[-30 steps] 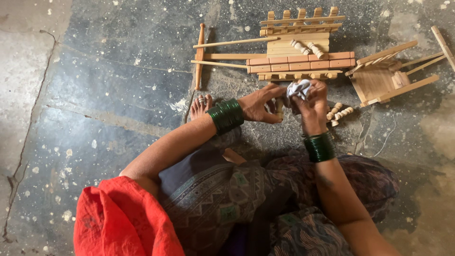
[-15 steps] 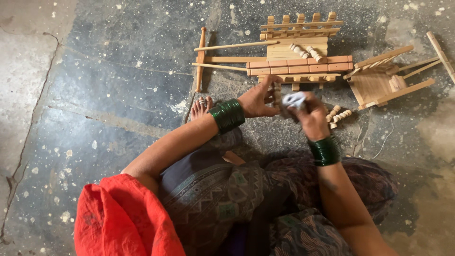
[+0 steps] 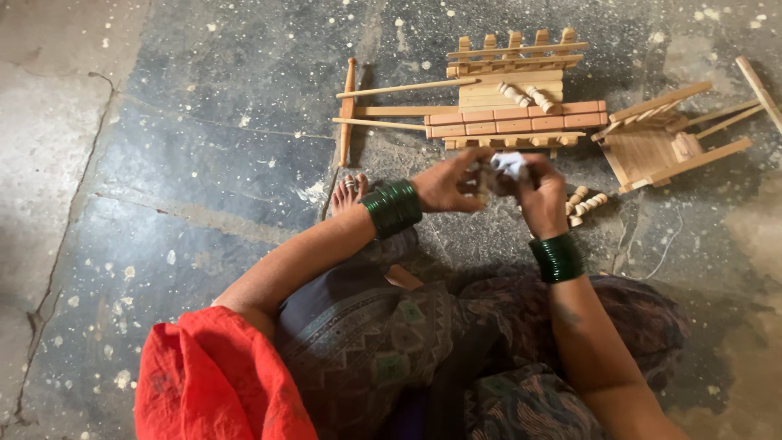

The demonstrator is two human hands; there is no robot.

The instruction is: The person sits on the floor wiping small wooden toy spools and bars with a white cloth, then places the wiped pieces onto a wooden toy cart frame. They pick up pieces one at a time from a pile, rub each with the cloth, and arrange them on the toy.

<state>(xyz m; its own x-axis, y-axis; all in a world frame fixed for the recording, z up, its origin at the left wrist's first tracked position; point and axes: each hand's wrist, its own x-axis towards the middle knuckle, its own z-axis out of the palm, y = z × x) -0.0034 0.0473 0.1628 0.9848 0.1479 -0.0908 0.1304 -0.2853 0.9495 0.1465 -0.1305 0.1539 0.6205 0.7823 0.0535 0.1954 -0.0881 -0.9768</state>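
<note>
My left hand [image 3: 446, 181] and my right hand [image 3: 539, 194] meet in front of me, just above the stone floor. The right hand is closed on a crumpled white cloth [image 3: 511, 164]. The left hand's fingers pinch a small brownish wooden piece [image 3: 487, 181] against that cloth. Both wrists carry stacks of dark green bangles [image 3: 393, 207]. Just beyond the hands lies a wooden toy cart [image 3: 505, 122] with a slatted rail and long shafts. Small turned wooden pegs [image 3: 583, 204] lie on the floor beside my right hand.
A second wooden frame piece [image 3: 660, 143] lies on the floor at the right. My bare toes [image 3: 349, 191] show beside the left wrist. My patterned dark skirt [image 3: 391, 342] and red cloth [image 3: 212, 383] fill the lower frame. A crack [image 3: 73, 204] runs through the grey floor on the left.
Both hands have shifted slightly with the white cloth; the left hand's fingers have come in closer around the small piece. The wooden parts on the floor have not moved.
</note>
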